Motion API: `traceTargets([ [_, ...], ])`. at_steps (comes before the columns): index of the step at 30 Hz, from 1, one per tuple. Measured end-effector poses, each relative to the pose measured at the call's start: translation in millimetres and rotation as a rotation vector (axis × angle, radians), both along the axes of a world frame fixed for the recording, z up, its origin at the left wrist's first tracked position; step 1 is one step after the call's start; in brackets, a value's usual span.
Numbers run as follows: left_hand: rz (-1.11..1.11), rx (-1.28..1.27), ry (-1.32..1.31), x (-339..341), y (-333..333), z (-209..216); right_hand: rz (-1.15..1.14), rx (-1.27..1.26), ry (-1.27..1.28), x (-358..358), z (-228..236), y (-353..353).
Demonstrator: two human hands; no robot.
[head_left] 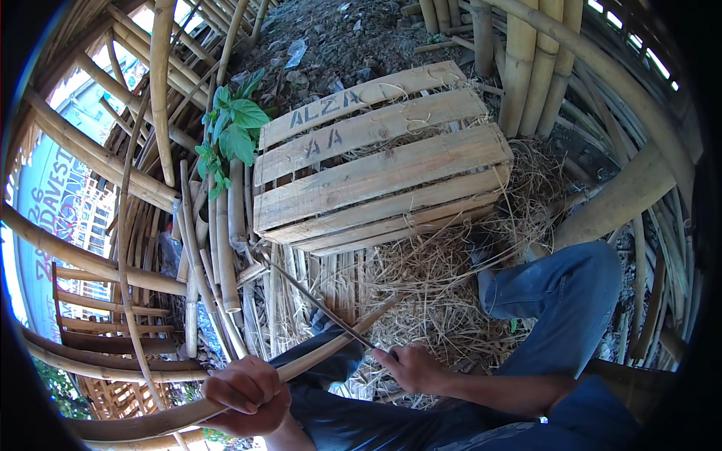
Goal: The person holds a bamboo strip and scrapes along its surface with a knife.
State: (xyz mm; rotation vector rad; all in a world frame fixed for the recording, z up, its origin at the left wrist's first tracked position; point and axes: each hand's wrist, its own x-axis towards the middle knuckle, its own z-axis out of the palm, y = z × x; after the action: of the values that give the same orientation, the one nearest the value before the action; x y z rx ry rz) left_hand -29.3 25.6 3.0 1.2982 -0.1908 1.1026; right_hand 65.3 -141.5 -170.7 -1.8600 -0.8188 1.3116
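Observation:
My left hand (248, 395) is closed round a long split bamboo strip (312, 358), which runs from the lower left edge up toward the middle. In my right hand (417, 370) is the handle end of a long, thin-bladed knife (304, 291). Its blade points to the upper left and crosses the strip, seemingly touching it, a short way below the strip's far end. Fingers hide most of the knife's handle.
A slatted wooden crate (383, 177) stands ahead, with bamboo shavings (429, 301) heaped before it. Bamboo poles (226, 259) lean at the left beside a leafy green plant (237, 124). My bent, jeans-clad leg (560, 316) is at the right. Thick bamboo posts (530, 71) stand behind.

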Motion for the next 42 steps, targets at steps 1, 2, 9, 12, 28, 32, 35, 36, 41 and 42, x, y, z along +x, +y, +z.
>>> traceTargets([
  [1, -0.001, -0.007, 0.004, 1, 1, 0, -0.038, 0.01, -0.008, -1, -3, 0],
  [2, 0.027, 0.026, 0.028, 0, 1, 0, -0.116, 0.005, 0.002, -3, -6, 0],
  [9, 0.108, -0.003, 0.053, -3, 7, -1, -0.101, -0.062, 0.071, -3, -24, 3],
  [12, 0.133, -0.003, 0.063, -3, 9, 0, -0.083, -0.109, 0.027, -2, -23, 3],
  [28, 0.23, -0.059, 0.004, -5, 11, -2, -0.04, -0.219, -0.07, 1, -22, 1],
  [32, 0.232, -0.093, 0.012, -6, 12, -3, 0.013, -0.057, -0.077, -8, -26, -7],
  [35, 0.241, -0.123, 0.04, -8, 17, -2, -0.069, -0.198, -0.047, 1, -36, -6],
  [36, 0.254, -0.102, 0.036, -9, 19, -2, -0.096, -0.303, -0.064, 5, -39, -4],
  [41, 0.303, -0.182, -0.002, -13, 31, -3, -0.019, -0.212, -0.014, -9, -33, -14],
  [42, 0.295, -0.21, -0.021, -13, 32, -4, -0.053, -0.163, -0.043, -16, -30, -17],
])
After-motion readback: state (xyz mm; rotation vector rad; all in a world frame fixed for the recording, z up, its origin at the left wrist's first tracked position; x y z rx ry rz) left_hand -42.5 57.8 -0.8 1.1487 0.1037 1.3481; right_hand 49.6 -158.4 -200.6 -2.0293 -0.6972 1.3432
